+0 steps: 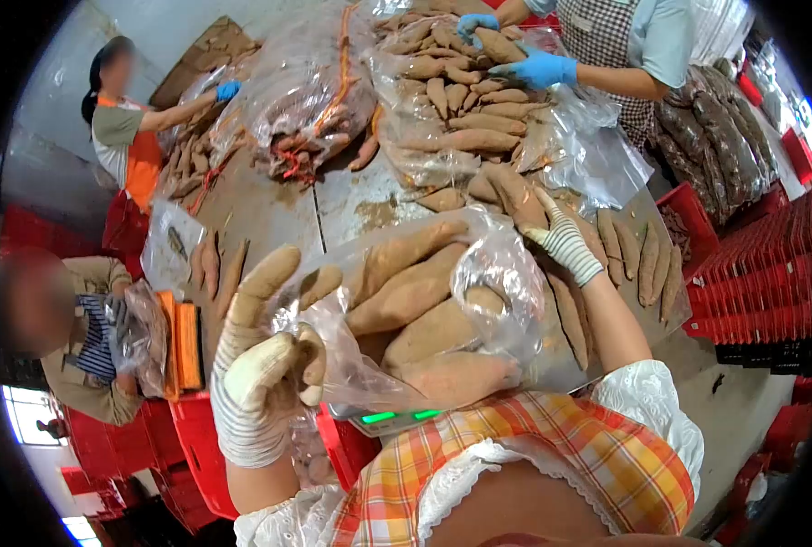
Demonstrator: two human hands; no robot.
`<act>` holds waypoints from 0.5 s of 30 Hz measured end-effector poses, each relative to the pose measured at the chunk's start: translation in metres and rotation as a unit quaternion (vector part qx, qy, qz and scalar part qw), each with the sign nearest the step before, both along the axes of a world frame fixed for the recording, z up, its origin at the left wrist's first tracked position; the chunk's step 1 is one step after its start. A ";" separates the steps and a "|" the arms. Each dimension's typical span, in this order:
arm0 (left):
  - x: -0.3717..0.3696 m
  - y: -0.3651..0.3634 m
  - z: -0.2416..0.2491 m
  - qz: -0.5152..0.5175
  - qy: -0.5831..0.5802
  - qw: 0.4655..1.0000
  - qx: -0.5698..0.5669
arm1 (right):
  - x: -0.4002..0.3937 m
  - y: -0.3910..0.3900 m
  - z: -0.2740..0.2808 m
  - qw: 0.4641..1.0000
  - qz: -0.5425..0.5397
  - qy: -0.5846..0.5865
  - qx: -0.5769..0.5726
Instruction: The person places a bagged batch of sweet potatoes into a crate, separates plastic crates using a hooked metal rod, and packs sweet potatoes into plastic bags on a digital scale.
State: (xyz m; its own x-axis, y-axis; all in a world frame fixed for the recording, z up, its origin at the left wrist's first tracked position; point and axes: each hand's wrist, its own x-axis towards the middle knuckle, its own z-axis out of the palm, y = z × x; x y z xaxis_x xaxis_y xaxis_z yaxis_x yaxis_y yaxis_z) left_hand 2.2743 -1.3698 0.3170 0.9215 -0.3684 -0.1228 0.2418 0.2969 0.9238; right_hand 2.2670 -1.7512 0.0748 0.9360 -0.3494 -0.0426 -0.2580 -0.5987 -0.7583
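A clear plastic bag [370, 372] lies in front of me with several brown sweet potatoes [424, 290] inside. My left hand [265, 369], in a white glove with a striped cuff, pinches the bag's left edge between curled fingers, one finger raised. Beyond the bag's right side, my right hand [561, 239] in a matching glove grips a sweet potato [513, 193]; part of that root is hidden behind the fingers. Under the bag is a scale with a lit green display [379, 417]; the bag hides most of it.
Loose sweet potatoes [479, 123] pile on plastic across the table [351, 214]. A large filled bag [310, 100] stands at its far side. One person's blue gloves [543, 68] hold a sweet potato; two more people are at left. Red crates [752, 283] stack at right.
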 end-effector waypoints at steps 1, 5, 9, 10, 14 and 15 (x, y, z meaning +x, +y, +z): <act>-0.005 0.004 0.002 0.002 -0.012 1.000 -0.009 | -0.003 0.001 0.006 1.000 0.006 0.004 0.000; -0.030 0.013 0.010 0.011 -0.046 0.998 -0.029 | -0.003 0.000 0.032 0.981 0.026 0.035 -0.188; -0.044 0.015 0.008 0.024 -0.082 0.995 -0.040 | -0.010 0.043 0.109 0.978 0.045 -0.195 0.056; -0.046 0.011 0.009 0.044 -0.081 0.994 -0.059 | -0.023 0.073 0.148 0.965 0.066 -0.202 0.153; -0.053 0.021 -0.001 0.046 -0.057 0.997 -0.024 | -0.044 0.140 0.188 0.921 0.348 -0.173 0.034; -0.056 0.021 -0.002 0.029 -0.046 0.998 -0.040 | -0.038 0.154 0.182 0.887 0.410 -0.212 -0.003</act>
State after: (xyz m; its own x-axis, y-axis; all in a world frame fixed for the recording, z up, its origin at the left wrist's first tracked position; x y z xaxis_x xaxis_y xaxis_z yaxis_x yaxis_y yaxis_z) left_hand 2.2186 -1.3484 0.3146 0.9476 -0.3193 -0.0094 0.1378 0.3821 0.9138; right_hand 2.2291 -1.5977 0.2571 0.8070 0.4570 0.3740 0.5740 -0.4582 -0.6787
